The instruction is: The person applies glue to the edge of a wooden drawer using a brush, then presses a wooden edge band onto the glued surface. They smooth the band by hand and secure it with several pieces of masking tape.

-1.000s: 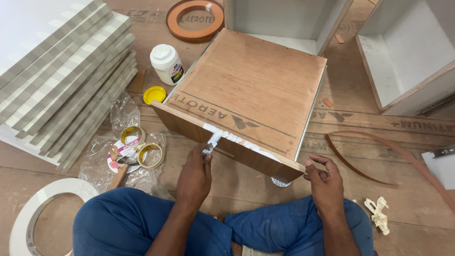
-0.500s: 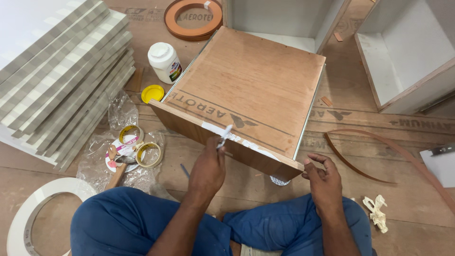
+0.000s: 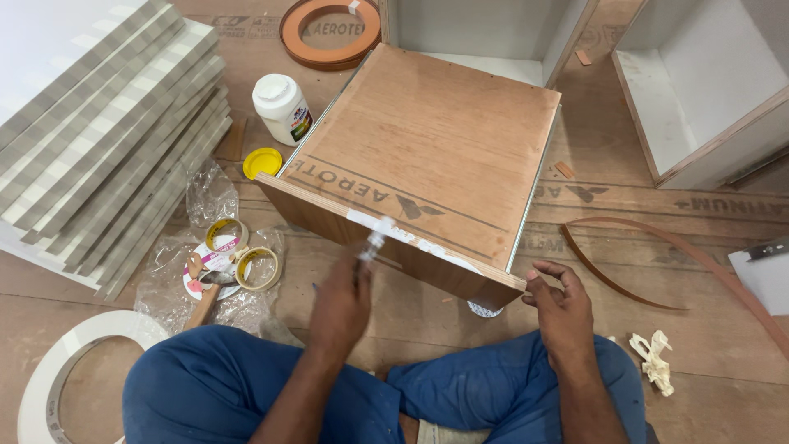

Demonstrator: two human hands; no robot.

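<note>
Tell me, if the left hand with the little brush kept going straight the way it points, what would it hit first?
Probably the glue-smeared front edge of the plywood box, which the brush in the left hand already seems to touch; depth is unclear.

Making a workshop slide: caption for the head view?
Left hand brushes white glue along plywood box edge; right hand steadies its corner.

Matt brown plywood drawer box (image 3: 427, 156)

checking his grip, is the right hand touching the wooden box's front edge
Touching. The head view shows the right hand with thumb and fingertips pressed on the near corner of the wooden box, no gap.
</note>
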